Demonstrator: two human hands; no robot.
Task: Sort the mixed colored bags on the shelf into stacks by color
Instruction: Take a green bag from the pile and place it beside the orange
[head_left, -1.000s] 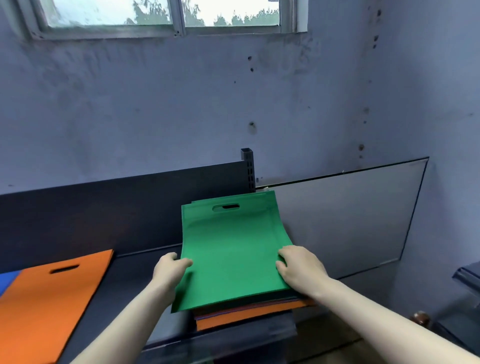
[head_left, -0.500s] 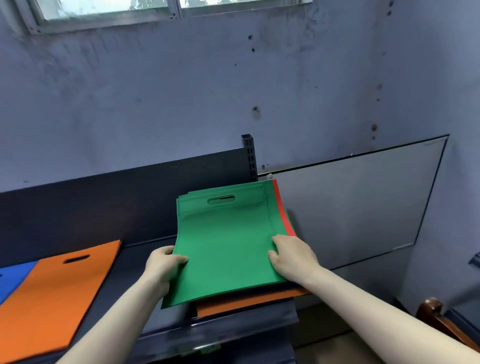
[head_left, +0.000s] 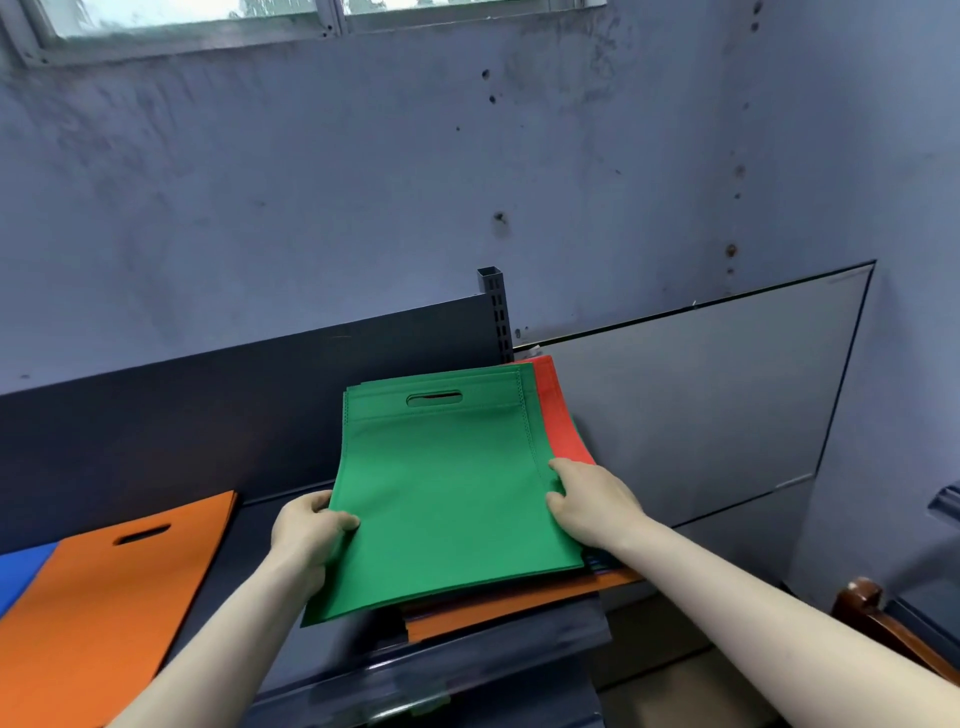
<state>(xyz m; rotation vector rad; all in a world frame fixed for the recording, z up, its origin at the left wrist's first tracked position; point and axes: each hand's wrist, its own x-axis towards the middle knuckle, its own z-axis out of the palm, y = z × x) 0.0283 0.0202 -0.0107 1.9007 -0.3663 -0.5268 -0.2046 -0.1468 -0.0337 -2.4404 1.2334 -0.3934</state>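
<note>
A green bag with a cut-out handle lies on top of a mixed pile at the right end of the dark shelf. My left hand grips its left edge, thumb on top. My right hand pinches its right edge. A red bag shows beneath it on the right, and an orange bag sticks out at the pile's bottom front. On the shelf's left lie an orange bag and part of a blue bag.
A dark back panel and a slotted upright post stand behind the shelf. A grey board leans against the wall to the right. A brown wooden piece sits at the lower right. The wall and a window are behind.
The green bag has slid left off the pile, baring a red bag on its right. My left hand has closed round the bag's left edge.
</note>
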